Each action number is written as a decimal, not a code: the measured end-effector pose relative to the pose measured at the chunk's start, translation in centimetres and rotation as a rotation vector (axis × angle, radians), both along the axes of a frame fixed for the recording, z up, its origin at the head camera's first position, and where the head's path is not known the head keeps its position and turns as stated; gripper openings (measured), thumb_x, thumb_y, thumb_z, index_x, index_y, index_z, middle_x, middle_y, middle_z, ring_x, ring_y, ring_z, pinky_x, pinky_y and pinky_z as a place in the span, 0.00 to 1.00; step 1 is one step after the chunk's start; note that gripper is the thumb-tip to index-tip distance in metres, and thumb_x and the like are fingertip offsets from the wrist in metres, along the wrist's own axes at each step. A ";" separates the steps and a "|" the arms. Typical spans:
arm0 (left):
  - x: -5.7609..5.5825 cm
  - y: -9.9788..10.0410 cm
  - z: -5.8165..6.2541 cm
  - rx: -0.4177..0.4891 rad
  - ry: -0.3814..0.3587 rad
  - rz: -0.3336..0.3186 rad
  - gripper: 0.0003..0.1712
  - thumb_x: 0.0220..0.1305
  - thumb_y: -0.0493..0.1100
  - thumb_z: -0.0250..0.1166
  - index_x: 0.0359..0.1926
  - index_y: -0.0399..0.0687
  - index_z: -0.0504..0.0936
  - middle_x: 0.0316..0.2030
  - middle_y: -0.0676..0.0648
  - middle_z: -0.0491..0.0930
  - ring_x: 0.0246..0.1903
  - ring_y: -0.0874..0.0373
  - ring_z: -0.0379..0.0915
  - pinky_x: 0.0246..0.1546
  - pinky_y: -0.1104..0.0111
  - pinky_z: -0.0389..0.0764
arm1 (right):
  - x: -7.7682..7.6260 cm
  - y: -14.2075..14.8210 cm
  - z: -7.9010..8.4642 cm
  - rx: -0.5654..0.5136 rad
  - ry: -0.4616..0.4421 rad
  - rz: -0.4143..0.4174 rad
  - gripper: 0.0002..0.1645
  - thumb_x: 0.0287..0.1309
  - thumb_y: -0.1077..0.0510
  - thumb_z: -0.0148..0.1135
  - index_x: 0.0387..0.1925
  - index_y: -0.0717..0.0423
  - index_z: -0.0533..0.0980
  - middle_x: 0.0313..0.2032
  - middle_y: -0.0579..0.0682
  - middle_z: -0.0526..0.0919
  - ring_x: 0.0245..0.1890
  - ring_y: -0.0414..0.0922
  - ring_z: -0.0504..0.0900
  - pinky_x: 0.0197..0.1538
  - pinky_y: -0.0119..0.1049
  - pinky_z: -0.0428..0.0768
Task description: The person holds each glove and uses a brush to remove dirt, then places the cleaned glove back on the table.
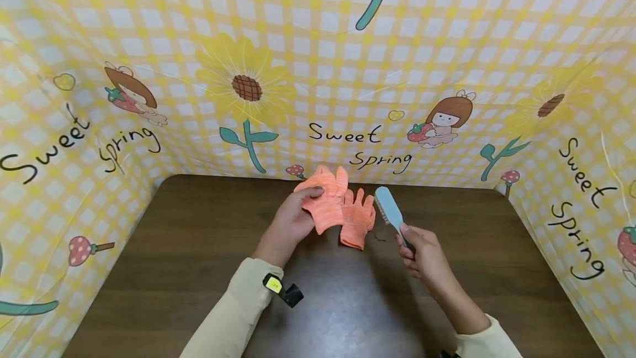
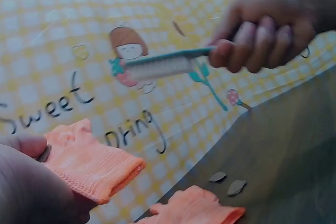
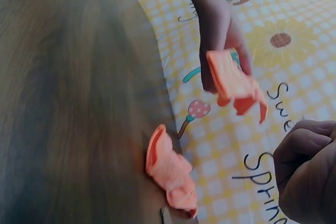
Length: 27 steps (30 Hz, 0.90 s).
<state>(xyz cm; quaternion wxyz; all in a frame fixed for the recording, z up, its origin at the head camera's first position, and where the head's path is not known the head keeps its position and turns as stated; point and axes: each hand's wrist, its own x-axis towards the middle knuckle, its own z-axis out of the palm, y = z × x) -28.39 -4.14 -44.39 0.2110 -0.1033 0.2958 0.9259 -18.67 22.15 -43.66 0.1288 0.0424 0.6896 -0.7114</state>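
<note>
A yellow-checked cloth (image 1: 338, 70) borders the far, left and right sides of a dark wooden table (image 1: 199, 269); the left hand (image 1: 292, 220) pinches an orange glove (image 1: 328, 200) between thumb and fingers, raised over the far middle; a second orange glove (image 1: 356, 220) lies on the table just right of it; farther right, the right hand (image 1: 422, 250) curls its fingers round a raised, pale-blue brush (image 1: 390, 208); small leaf-like pieces (image 2: 237, 187) lie near the second orange glove.
</note>
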 end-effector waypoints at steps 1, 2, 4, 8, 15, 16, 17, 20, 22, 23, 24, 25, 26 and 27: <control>0.0 0.6 0.1 -0.004 0.019 0.012 0.27 0.70 0.26 0.50 0.67 0.46 0.61 0.62 0.48 0.68 0.62 0.57 0.63 0.64 0.65 0.69 | 0.1 -0.1 0.1 -0.009 0.010 0.005 0.24 0.80 0.47 0.42 0.29 0.59 0.67 0.16 0.41 0.61 0.11 0.34 0.55 0.14 0.28 0.52; 0.0 1.2 0.1 -0.018 0.034 0.031 0.24 0.70 0.25 0.50 0.63 0.44 0.63 0.57 0.48 0.69 0.59 0.57 0.64 0.61 0.66 0.71 | 0.1 -0.3 0.3 -0.016 0.019 0.011 0.25 0.80 0.47 0.43 0.29 0.59 0.67 0.16 0.41 0.61 0.11 0.34 0.55 0.14 0.28 0.51; 0.1 2.5 0.1 -0.049 0.070 0.067 0.21 0.69 0.23 0.50 0.59 0.41 0.66 0.52 0.48 0.70 0.56 0.57 0.65 0.58 0.67 0.72 | 0.2 -0.6 0.5 -0.028 0.035 0.015 0.25 0.80 0.47 0.43 0.29 0.59 0.67 0.16 0.41 0.61 0.11 0.33 0.55 0.14 0.29 0.51; 0.6 4.9 -0.1 -0.133 0.093 0.078 0.22 0.69 0.22 0.53 0.63 0.34 0.68 0.54 0.46 0.74 0.56 0.57 0.70 0.62 0.66 0.75 | 0.2 -1.3 1.0 -0.040 0.037 0.004 0.24 0.80 0.48 0.43 0.28 0.58 0.67 0.16 0.41 0.60 0.11 0.33 0.55 0.13 0.29 0.51; 1.8 7.8 -0.1 -0.081 0.134 -0.069 0.29 0.75 0.37 0.47 0.73 0.34 0.58 0.69 0.43 0.66 0.67 0.53 0.64 0.75 0.56 0.60 | -0.1 -2.1 1.1 -0.027 0.005 -0.065 0.22 0.80 0.50 0.43 0.28 0.59 0.67 0.16 0.41 0.61 0.10 0.34 0.54 0.12 0.27 0.52; 2.0 8.2 -0.1 -0.048 0.136 -0.075 0.33 0.75 0.37 0.46 0.77 0.37 0.50 0.74 0.44 0.60 0.72 0.53 0.58 0.77 0.56 0.57 | -0.1 -2.2 1.0 -0.024 0.001 -0.074 0.22 0.80 0.51 0.43 0.28 0.59 0.66 0.16 0.41 0.60 0.10 0.34 0.54 0.12 0.27 0.52; 2.2 8.5 -0.1 -0.035 0.147 -0.095 0.34 0.74 0.38 0.43 0.78 0.36 0.48 0.76 0.43 0.57 0.74 0.52 0.55 0.78 0.56 0.54 | -0.1 -2.2 0.9 -0.020 -0.002 -0.081 0.22 0.80 0.51 0.42 0.28 0.59 0.66 0.16 0.42 0.60 0.10 0.34 0.54 0.12 0.27 0.52; 2.6 9.2 -0.3 -0.050 0.195 -0.145 0.35 0.73 0.36 0.39 0.78 0.32 0.47 0.80 0.38 0.52 0.78 0.49 0.50 0.79 0.54 0.52 | -0.1 -2.1 0.7 0.003 -0.019 -0.096 0.23 0.80 0.51 0.42 0.27 0.58 0.65 0.17 0.43 0.60 0.11 0.35 0.54 0.13 0.27 0.52; 2.8 9.6 -0.3 -0.101 0.222 -0.160 0.34 0.72 0.33 0.39 0.77 0.30 0.52 0.78 0.37 0.56 0.76 0.49 0.55 0.78 0.53 0.56 | 0.0 -2.0 0.5 0.021 -0.033 -0.105 0.23 0.80 0.51 0.42 0.26 0.59 0.64 0.17 0.44 0.61 0.12 0.37 0.54 0.14 0.28 0.52; 2.8 9.7 -0.4 -0.149 0.240 -0.171 0.30 0.72 0.33 0.39 0.72 0.27 0.60 0.74 0.36 0.64 0.72 0.49 0.63 0.76 0.53 0.60 | 0.0 -2.0 0.4 0.036 -0.036 -0.108 0.23 0.80 0.51 0.43 0.27 0.59 0.65 0.17 0.44 0.61 0.12 0.37 0.55 0.14 0.28 0.53; 2.9 9.9 -0.4 -0.180 0.249 -0.169 0.28 0.72 0.33 0.40 0.70 0.27 0.63 0.71 0.37 0.68 0.69 0.50 0.67 0.74 0.53 0.64 | 0.0 -1.9 0.4 0.055 -0.036 -0.112 0.23 0.80 0.51 0.43 0.27 0.59 0.65 0.17 0.44 0.62 0.12 0.38 0.55 0.15 0.28 0.53; 2.9 10.0 -0.5 -0.214 0.258 -0.162 0.26 0.71 0.32 0.40 0.67 0.27 0.67 0.67 0.39 0.72 0.65 0.52 0.70 0.71 0.54 0.68 | 0.1 -1.9 0.4 0.081 -0.030 -0.118 0.23 0.80 0.51 0.43 0.28 0.60 0.66 0.17 0.45 0.62 0.12 0.38 0.56 0.15 0.29 0.53; 2.8 10.1 -0.5 -0.241 0.260 -0.149 0.24 0.70 0.32 0.41 0.63 0.28 0.69 0.62 0.41 0.75 0.60 0.54 0.73 0.67 0.56 0.72 | 0.1 -1.9 0.4 0.104 -0.025 -0.121 0.23 0.80 0.51 0.43 0.28 0.61 0.66 0.18 0.45 0.62 0.13 0.38 0.56 0.15 0.29 0.54; 2.9 10.2 -0.6 -0.263 0.266 -0.135 0.21 0.70 0.31 0.42 0.60 0.29 0.70 0.58 0.43 0.75 0.57 0.55 0.74 0.64 0.58 0.75 | 0.1 -1.8 0.4 0.132 -0.016 -0.125 0.23 0.81 0.51 0.43 0.29 0.62 0.67 0.18 0.45 0.63 0.13 0.39 0.57 0.15 0.29 0.54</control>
